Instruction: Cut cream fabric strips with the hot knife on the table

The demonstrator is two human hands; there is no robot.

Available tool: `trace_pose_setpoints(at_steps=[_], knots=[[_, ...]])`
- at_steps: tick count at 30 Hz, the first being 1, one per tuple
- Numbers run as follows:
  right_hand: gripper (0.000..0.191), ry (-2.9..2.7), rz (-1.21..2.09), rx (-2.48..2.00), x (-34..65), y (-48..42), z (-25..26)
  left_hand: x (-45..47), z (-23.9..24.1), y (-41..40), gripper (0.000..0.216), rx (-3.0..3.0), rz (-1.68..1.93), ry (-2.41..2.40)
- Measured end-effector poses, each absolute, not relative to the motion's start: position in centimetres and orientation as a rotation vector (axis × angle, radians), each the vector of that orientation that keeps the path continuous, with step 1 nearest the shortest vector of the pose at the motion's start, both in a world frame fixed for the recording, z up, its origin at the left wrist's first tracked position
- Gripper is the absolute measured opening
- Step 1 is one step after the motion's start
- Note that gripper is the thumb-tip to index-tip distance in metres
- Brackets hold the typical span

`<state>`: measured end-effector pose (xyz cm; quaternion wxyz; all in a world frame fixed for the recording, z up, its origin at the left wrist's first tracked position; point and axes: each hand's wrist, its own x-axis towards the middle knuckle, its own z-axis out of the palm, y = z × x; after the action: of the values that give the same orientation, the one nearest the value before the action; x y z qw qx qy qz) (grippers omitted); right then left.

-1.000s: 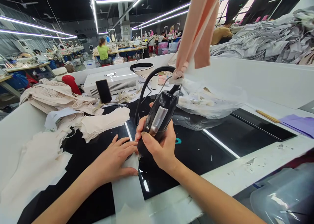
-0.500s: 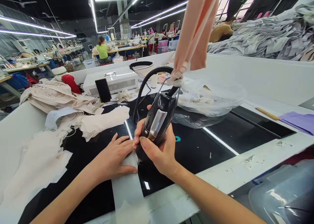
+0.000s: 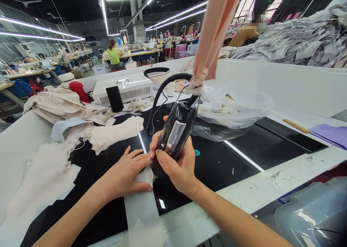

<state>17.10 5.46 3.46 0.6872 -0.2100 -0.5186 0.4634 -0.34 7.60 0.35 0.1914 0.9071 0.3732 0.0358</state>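
Note:
My right hand [image 3: 176, 164] is wrapped round a black corded handheld tool [image 3: 175, 131] with a silver plate on its body. The tool tilts, its lower end down by the white strip [image 3: 142, 207]; its working tip is hidden. A peach cloth band [image 3: 208, 34] is knotted round the tool's upper end and cord. My left hand [image 3: 130, 173] lies flat with fingers spread on the strip, close beside the tool's lower end. The strip runs over the black glossy tabletop [image 3: 103, 207] to the near edge. Right of the tool lies a small teal ring [image 3: 197, 152].
Cream cloth pieces [image 3: 116, 131] lie to the left. Behind them are a leaning phone [image 3: 114, 99] and a white vented box [image 3: 135, 88]. A clear plastic bag [image 3: 233, 109] sits beyond the tool. Purple cloth [image 3: 330, 134] lies right. People work in the background.
My hands and the tool have barely moved. The peach band's loose end has swung, and the person at the back right has shifted slightly left.

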Motion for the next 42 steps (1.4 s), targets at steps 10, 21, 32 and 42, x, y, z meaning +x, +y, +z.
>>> trace_pose_setpoints(at_steps=[10,21,32,42], knots=[[0.041,-1.174,1.005,-0.484,17.2,5.8,3.0,-0.2,0.5,7.4,0.075,2.658,0.072,1.026],[0.044,-1.184,1.024,-0.477,17.6,5.6,4.0,-0.3,-2.0,-0.4,0.017,3.041,0.442,1.200],[0.026,-1.198,0.930,-0.532,19.0,5.8,4.7,-5.6,-2.1,3.2,0.053,2.966,0.423,0.803],[0.036,-1.213,0.992,-0.467,19.3,4.7,3.9,-2.4,-1.0,5.1,0.032,2.830,0.612,1.021]])
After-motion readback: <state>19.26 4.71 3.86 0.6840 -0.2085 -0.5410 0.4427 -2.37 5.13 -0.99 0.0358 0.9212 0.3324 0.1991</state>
